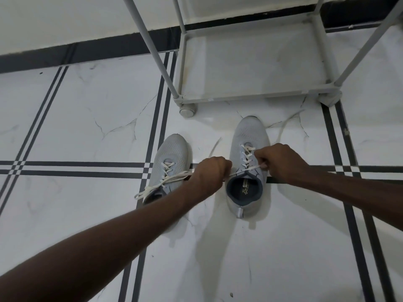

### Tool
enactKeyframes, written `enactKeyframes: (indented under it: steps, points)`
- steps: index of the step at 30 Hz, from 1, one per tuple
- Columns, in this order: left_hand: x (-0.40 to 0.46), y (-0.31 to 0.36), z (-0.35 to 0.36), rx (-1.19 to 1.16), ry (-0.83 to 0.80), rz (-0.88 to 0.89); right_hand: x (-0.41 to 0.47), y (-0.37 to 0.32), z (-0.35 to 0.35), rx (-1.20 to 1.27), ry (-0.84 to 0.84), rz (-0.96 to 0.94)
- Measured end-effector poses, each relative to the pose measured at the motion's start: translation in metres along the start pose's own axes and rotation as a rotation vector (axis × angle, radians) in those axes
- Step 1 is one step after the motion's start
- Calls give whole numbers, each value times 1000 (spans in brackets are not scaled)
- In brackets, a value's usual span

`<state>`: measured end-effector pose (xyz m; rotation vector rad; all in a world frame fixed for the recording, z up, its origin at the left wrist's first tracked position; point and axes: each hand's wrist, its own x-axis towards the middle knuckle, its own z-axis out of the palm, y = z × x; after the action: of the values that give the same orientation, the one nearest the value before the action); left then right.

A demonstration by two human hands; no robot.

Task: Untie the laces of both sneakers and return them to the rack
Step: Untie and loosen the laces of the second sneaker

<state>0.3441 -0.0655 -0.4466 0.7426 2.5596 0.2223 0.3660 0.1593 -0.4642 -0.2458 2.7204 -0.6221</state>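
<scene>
Two grey sneakers are set side by side on the tiled floor (pixel 87 118), toes toward the rack (pixel 257 62). Both arms are stretched forward over the right sneaker (pixel 247 171). Its lace (pixel 244 170) is pulled taut between the left hand (pixel 210 173) and right hand (pixel 281 162), each fisted around an end. The left sneaker (pixel 169 162) lies beside them, partly covered by the left forearm.

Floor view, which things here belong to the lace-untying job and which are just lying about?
Part of the job: right sneaker, its lace pulled by left hand and right hand; left sneaker; rack.

Just there: tiled floor, wall skirting.
</scene>
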Motion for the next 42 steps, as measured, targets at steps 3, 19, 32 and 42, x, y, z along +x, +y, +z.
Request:
enactKeyframes:
  steps: [3, 19, 32, 42]
  points:
    - [1, -2, 5, 32, 20, 34, -4, -1, -3, -47, -23, -60]
    - [-15, -48, -65, -1012, -212, -38, -30, 6, -68, 494, -252, 20]
    - [30, -1, -35, -1355, 7, -278, -15, -27, -33, 1070, -10, 257]
    - [47, 0, -18, -1464, -134, -297, -5, -32, -17, 593, 181, 52]
